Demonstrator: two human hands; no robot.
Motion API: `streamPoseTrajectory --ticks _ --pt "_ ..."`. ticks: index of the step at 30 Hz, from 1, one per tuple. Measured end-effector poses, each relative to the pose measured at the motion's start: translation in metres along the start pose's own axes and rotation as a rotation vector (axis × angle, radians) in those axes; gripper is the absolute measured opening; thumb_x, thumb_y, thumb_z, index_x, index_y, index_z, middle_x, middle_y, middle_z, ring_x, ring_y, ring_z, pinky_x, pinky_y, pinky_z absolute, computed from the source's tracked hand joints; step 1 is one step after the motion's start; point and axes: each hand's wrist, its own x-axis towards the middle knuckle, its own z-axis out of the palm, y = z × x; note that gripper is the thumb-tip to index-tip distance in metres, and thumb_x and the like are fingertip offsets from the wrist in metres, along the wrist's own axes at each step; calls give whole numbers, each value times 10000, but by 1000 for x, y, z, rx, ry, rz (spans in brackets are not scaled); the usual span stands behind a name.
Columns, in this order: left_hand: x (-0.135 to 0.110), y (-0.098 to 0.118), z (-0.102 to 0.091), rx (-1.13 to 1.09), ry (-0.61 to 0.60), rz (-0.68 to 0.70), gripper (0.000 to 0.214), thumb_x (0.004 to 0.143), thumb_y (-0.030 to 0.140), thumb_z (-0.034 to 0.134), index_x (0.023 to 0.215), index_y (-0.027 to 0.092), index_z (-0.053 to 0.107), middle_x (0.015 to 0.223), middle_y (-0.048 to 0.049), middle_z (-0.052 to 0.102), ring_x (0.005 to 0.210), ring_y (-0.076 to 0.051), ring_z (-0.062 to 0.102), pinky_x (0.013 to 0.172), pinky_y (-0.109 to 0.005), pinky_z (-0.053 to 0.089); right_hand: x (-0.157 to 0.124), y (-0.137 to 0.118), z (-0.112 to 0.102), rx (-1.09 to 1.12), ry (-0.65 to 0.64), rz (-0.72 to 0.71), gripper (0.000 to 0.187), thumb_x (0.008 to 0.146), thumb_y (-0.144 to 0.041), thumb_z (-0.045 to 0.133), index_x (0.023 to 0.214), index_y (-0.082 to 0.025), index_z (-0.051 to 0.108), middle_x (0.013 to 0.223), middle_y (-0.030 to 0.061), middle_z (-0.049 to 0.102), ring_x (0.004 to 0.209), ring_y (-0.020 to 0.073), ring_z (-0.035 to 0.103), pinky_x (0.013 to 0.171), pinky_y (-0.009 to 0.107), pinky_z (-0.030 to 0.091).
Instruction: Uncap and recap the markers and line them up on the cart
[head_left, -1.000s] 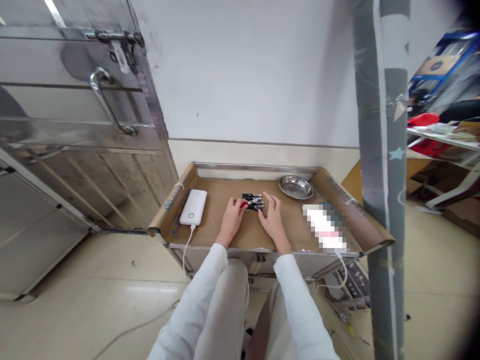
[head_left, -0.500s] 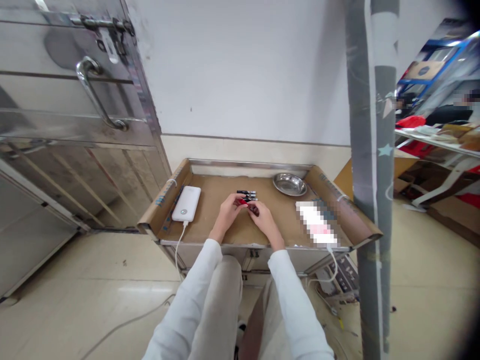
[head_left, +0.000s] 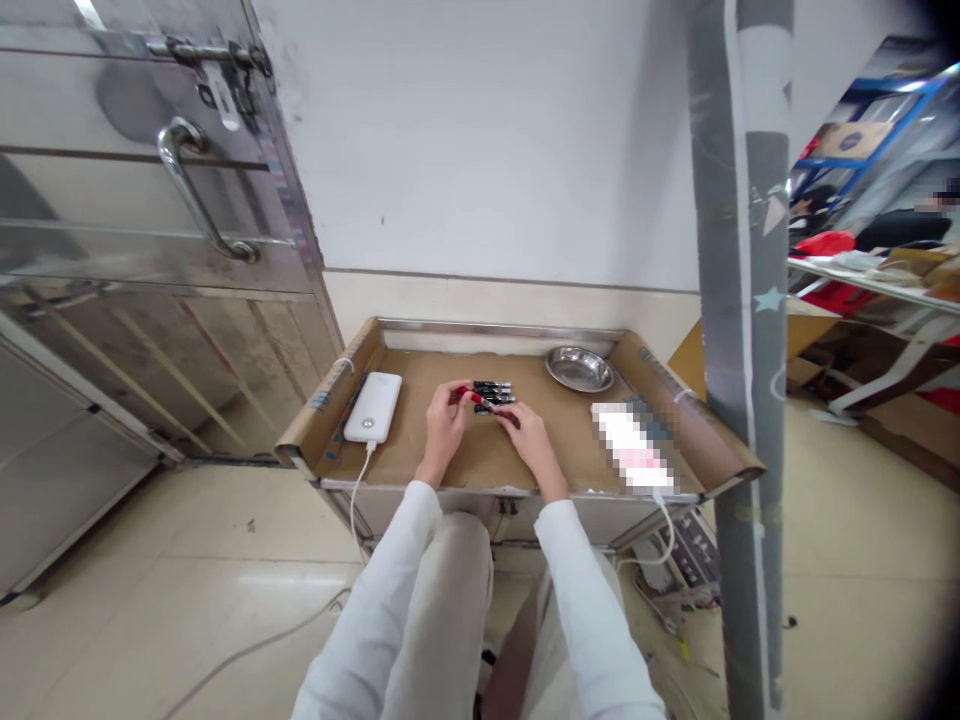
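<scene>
My left hand (head_left: 444, 425) is closed on the red cap end of a pen (head_left: 471, 397) over the cardboard-lined tray (head_left: 487, 450). My right hand (head_left: 525, 433) is closed on the pen's other end, a little to the right. A small pile of black pens (head_left: 494, 391) lies just behind both hands in the middle of the tray.
A white power bank (head_left: 373, 407) with a cable lies at the tray's left. A steel dish (head_left: 579, 368) sits at the back right. A blurred white device (head_left: 631, 447) lies on the right. A grey post (head_left: 739, 300) stands right of the tray, a steel cabinet door (head_left: 150, 180) to the left.
A second ago both hands rested spread on the pile; they have since closed on one red-capped pen, and the left hand has drawn its end out to the left.
</scene>
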Motion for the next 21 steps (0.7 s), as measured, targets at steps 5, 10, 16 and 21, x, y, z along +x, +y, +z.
streamPoseTrajectory --ticks 5,10,16,21 --pt "-3 -3 1 25 -116 -3 203 922 314 449 1051 186 538 1001 -58 610 888 -138 600 825 -290 485 -4 -7 -6 -165 126 28 279 933 -290 385 1046 -207 627 980 84 593 947 211 546 871 347 443" --pt "-7 -14 8 186 -500 66 66 879 251 526 888 198 565 889 -24 606 842 -160 569 810 -315 470 -6 -11 -10 -274 131 -18 356 957 -283 309 1156 -207 594 977 90 547 919 207 537 854 338 447" --pt "-5 -30 17 274 -412 46 48 858 134 502 857 177 523 920 -36 506 814 -149 545 812 -315 477 -7 -11 -12 -215 -80 -161 276 915 -257 432 1141 -254 590 1016 65 542 979 204 535 904 351 441" --pt "-8 -24 15 220 -435 34 122 869 127 451 936 182 539 982 -48 479 830 -136 558 818 -304 490 -8 -3 -9 -238 -53 -101 164 869 -259 523 1002 -225 611 975 64 563 963 222 533 880 384 439"
